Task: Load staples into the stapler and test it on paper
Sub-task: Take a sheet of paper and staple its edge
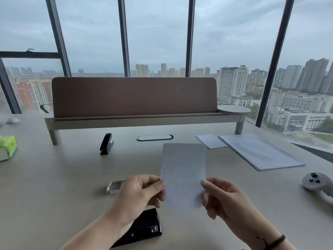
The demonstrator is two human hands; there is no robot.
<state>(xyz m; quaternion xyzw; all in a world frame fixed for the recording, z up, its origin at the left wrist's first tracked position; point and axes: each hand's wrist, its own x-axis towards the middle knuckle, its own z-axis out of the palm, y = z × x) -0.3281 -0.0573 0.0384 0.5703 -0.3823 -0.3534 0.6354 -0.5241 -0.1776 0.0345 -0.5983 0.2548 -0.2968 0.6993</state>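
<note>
Between the two grips, a paper strip with staples down one edge is pinched by left hand and right hand; under the left grip lies a black stapler.

I hold a narrow slip of white paper upright in front of me, its lower part between my two hands and lifted off the desk. A row of staples runs down its left edge. A black stapler lies closed on the desk further back and to the left, well apart from the slip. A second black stapler sits near me, partly hidden under my left wrist, with a bit of metal showing at its right end. Just left of my left hand, a small open box of staples rests flat, silvery strips showing inside.
</note>
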